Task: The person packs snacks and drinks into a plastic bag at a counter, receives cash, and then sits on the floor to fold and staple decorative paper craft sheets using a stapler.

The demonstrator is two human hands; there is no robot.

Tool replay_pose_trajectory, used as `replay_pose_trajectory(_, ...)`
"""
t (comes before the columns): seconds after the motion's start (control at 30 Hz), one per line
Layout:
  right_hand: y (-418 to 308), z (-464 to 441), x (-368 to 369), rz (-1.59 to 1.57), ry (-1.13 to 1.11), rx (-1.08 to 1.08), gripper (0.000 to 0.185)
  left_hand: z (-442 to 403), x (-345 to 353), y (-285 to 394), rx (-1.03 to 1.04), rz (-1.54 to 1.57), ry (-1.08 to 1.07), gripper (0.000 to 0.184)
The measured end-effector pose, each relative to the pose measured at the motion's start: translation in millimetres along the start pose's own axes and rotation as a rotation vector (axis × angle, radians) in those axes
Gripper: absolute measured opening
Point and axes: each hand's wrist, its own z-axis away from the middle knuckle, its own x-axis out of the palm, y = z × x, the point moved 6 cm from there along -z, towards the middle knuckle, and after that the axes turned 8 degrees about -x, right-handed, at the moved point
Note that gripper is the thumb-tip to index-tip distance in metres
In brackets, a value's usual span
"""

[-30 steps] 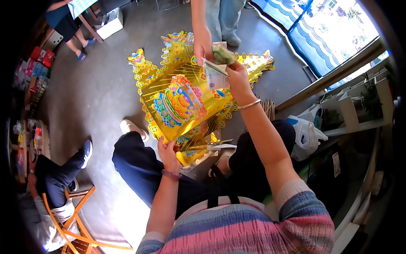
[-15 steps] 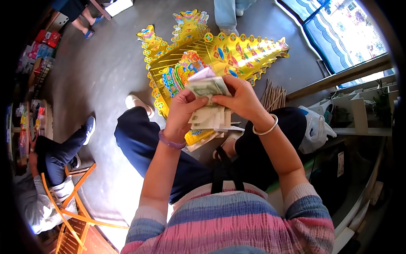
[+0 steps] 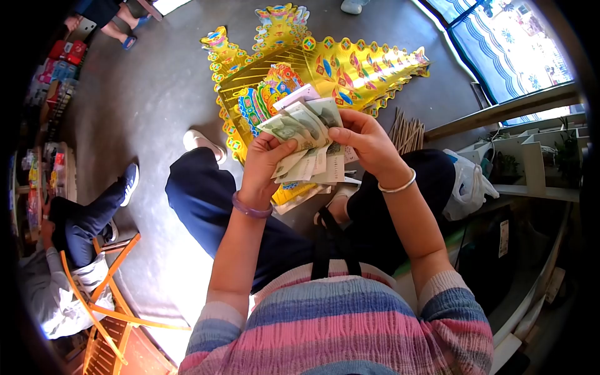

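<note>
Grey floor (image 3: pixel 137 125) is spreading out around you, catching bright light on your left. Closest in, your left hand (image 3: pixel 265 164) is pinching the notes (image 3: pixel 306 134) along their left side, and your right hand (image 3: pixel 370 144) is pinching them from the right. They are sitting between both hands, only partly fanned: several ends are showing separately while others are overlapping, and I can't tell how many you're holding. Beyond, gold paper (image 3: pixel 359 69) is lying untouched by either hand, sticks (image 3: pixel 407 132) are resting beside it, and farther off someone's blue slipper (image 3: pixel 129 42) is showing.
</note>
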Motion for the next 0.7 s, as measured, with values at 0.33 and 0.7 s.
replay_pose_trajectory(0.33, 4, 4, 2, -0.098, 0.025, 0.043, 0.034, 4, -2, 1, 0.036, -0.008, -0.01, 0.023)
replay_pose_trajectory(0.7, -9, 6, 18, 0.09, -0.069, -0.06, 0.037, 7, 2, -2, 0.047, 0.012, -0.075, 0.028)
